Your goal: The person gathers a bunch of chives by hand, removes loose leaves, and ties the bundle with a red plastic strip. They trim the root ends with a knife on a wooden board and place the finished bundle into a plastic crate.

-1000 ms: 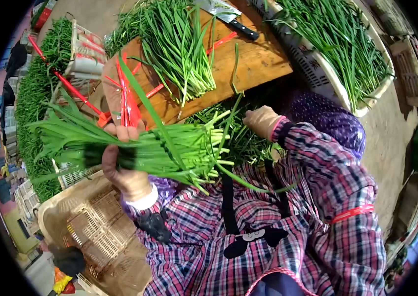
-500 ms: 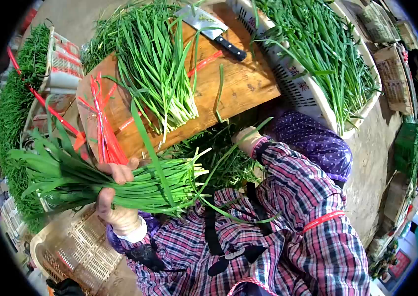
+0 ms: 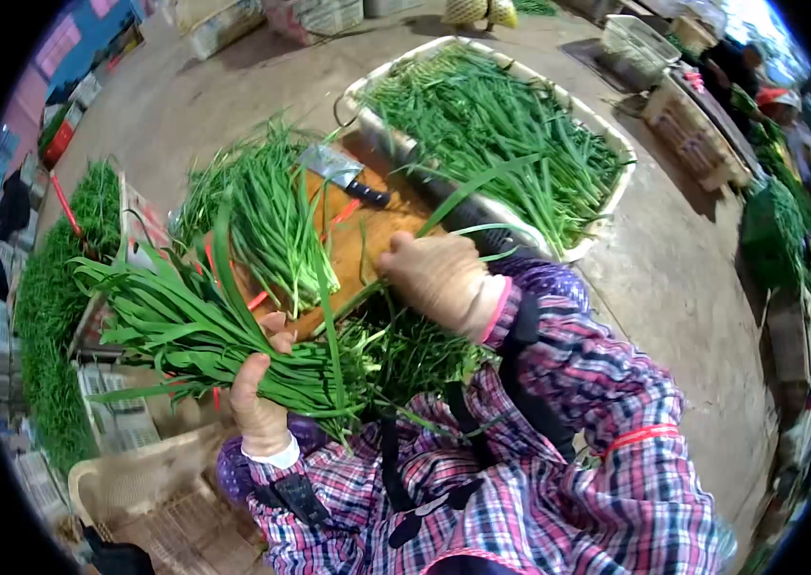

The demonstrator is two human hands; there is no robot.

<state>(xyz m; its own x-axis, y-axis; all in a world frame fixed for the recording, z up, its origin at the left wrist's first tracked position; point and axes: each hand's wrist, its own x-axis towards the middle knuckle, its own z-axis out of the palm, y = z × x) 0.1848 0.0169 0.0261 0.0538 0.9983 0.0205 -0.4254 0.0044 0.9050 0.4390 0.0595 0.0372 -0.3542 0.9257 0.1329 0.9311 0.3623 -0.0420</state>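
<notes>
My left hand (image 3: 266, 393) is wrapped round a thick bunch of green leafy stalks (image 3: 194, 335), its leaves to the left and cut ends to the right. Right of it, my right hand (image 3: 434, 278) is closed on a few long green blades (image 3: 468, 199) that stick out past the fingers. Behind the hands, a loose pile of the same stalks (image 3: 276, 225) lies on a wooden board (image 3: 359, 251). A cleaver (image 3: 348, 174) with a black handle rests at the board's far side. Loose trimmings (image 3: 415, 355) lie below the board.
A large white crate (image 3: 621, 182) full of greens stands beyond the board to the right. An empty beige basket (image 3: 151, 489) sits at the lower left. More greens (image 3: 60, 316) are heaped at the left. A person (image 3: 741, 67) is at the far right.
The view has tilted up, showing more floor. My right hand has risen from beside the board's near edge to over it, with blades in its fingers. My left hand still holds the bunch.
</notes>
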